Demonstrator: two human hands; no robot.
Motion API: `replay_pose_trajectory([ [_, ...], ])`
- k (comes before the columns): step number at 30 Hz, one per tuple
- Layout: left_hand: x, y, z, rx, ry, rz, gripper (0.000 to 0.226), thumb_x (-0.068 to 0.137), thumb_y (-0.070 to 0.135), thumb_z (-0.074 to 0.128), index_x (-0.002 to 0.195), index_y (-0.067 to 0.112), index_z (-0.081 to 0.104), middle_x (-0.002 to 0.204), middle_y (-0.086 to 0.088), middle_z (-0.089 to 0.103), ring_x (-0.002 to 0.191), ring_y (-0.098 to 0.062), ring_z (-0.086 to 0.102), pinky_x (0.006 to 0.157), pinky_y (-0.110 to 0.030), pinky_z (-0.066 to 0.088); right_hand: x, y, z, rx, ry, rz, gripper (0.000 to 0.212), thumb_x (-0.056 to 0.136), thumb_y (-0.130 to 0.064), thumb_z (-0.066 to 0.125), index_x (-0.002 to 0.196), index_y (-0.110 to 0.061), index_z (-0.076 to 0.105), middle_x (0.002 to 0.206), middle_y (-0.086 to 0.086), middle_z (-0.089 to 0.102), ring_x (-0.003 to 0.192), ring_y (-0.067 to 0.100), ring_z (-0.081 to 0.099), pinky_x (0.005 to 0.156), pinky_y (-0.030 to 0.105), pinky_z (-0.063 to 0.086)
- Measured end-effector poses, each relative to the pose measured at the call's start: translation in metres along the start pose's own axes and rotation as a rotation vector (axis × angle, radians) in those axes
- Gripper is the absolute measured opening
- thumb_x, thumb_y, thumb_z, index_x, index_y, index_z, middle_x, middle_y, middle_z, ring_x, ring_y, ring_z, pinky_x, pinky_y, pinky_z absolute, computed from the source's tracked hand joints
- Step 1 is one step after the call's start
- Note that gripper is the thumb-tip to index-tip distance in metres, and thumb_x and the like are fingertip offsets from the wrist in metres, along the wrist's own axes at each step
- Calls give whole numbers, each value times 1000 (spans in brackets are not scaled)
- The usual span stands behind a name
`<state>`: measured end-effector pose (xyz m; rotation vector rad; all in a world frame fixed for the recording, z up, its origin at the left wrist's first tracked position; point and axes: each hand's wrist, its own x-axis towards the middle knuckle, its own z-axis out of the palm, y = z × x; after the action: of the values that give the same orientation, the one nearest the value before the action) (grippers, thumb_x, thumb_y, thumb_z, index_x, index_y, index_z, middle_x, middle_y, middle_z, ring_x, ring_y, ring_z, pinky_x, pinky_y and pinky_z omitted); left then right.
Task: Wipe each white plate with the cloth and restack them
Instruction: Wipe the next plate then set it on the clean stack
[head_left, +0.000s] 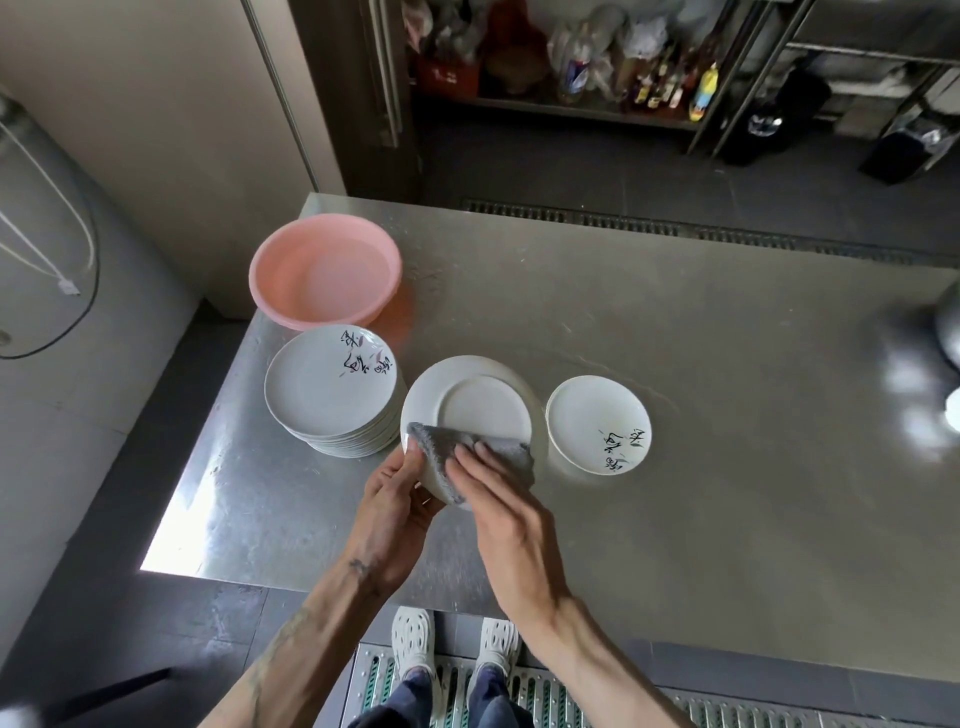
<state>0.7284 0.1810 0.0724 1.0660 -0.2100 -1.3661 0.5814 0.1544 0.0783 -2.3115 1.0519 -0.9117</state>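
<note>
White stack (327, 395) 1, held plate (483, 410) 1, cloth (511, 453) 1

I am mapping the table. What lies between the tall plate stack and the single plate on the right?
The head view shows the held plate, underside showing: left hand grips its rim, right hand presses the grey cloth on it.

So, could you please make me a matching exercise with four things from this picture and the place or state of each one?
1. pink basin
2. plate stack
3. held plate
4. lone plate

a. turned underside up
b. farthest away, at the left
c. alone at the right, print side up
d. at the left, just in front of the basin

Pairs: 1-b, 2-d, 3-a, 4-c
</note>
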Motion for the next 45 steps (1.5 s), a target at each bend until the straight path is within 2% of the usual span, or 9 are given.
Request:
replay_pose_trajectory([
  [4,3,-1,2,-105,34,-30,23,97,19,62,111,1,64,111,-20,57,103,-26,57,97,-34,51,-11,1,-1,-16,-47,-160,42,106,2,33,134,-4,64,144,7,58,141,20,48,111,37,47],
  [7,5,4,10,-112,72,3,25,102,32,58,104,7,64,102,-15,59,95,-21,60,91,-34,54,-21,17,-3,-19,90,-71,35,99,5,50,128,-3,69,140,6,62,138,19,52,106,40,50],
  [14,2,1,17,-170,68,-66,51,91,19,63,134,-9,56,128,-27,60,121,-33,58,114,-39,42,-16,-7,23,6,106,-62,33,100,3,51,127,-4,69,143,4,60,141,19,48,110,39,47],
  [17,1,0,16,-104,59,5,32,107,15,47,126,-6,63,120,-22,69,109,-28,66,97,-33,56,-15,6,15,8,211,68,38,90,12,64,124,-4,71,140,3,62,138,18,51,109,38,48],
  [23,0,-5,12,-140,66,-4,27,105,14,51,115,-1,71,114,-17,70,108,-25,65,101,-37,54,-24,4,22,29,162,-29,42,93,10,62,132,-5,66,145,3,58,141,20,48,109,39,48],
  [29,-3,-4,11,-29,89,57,35,108,30,47,118,11,74,123,-10,71,108,-15,69,84,-30,59,-9,26,-1,132,304,362,51,87,13,68,131,-13,69,141,-6,62,131,4,56,109,22,44],
  [37,-14,-8,0,191,-43,3,38,106,33,47,122,8,72,117,-15,71,103,-22,66,83,-39,60,64,72,-44,197,62,592,30,95,-4,60,115,-20,76,66,-18,61,60,3,49,67,24,43],
  [42,-9,-5,5,257,-75,-28,43,99,41,56,119,7,73,111,-16,72,96,-22,67,80,-36,59,78,43,-32,86,9,303,43,90,3,61,125,-19,72,127,-5,71,118,8,64,103,20,46],
  [45,-8,-6,2,274,-79,-33,46,98,44,57,120,7,72,108,-16,72,94,-22,67,78,-35,59,70,31,-19,75,-46,87,46,88,13,61,127,-9,71,135,2,66,131,12,57,112,22,41],
])
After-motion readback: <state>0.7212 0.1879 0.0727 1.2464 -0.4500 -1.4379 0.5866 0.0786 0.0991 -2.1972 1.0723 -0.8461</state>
